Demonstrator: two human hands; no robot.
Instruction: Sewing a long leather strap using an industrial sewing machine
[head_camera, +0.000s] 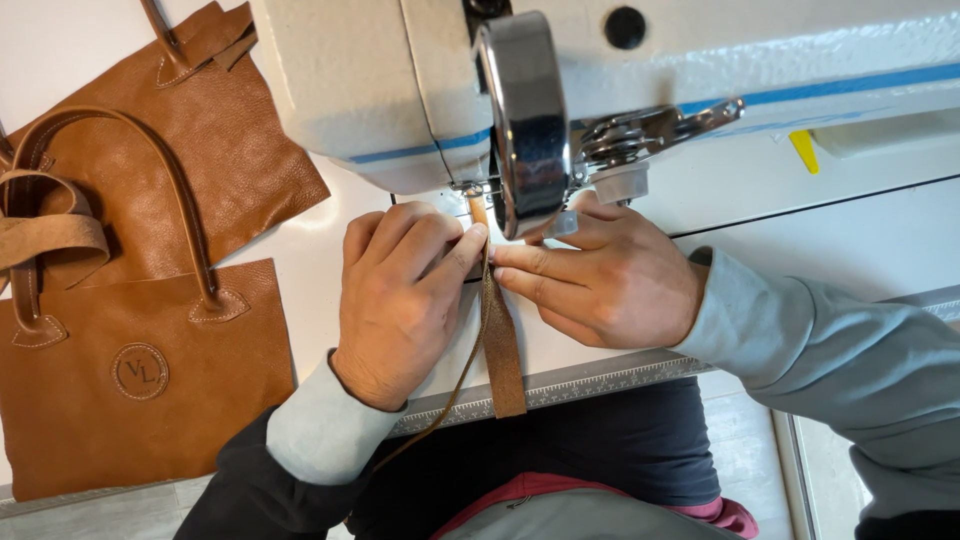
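Observation:
A narrow brown leather strap (500, 340) runs from under the sewing machine (420, 80) toward me and hangs over the table's front edge. My left hand (400, 295) presses its fingertips on the strap's left side, close to the needle area. My right hand (600, 275) pinches the strap from the right, fingers pointing left. Both hands meet just below the machine's shiny handwheel (530, 120). The needle itself is hidden behind the handwheel.
A tan leather tote bag (140, 380) with handles and a round stamped badge lies at the left of the white table (800, 250). More tan leather pieces (230, 150) lie behind it. A ruler strip (600, 380) lines the table's front edge.

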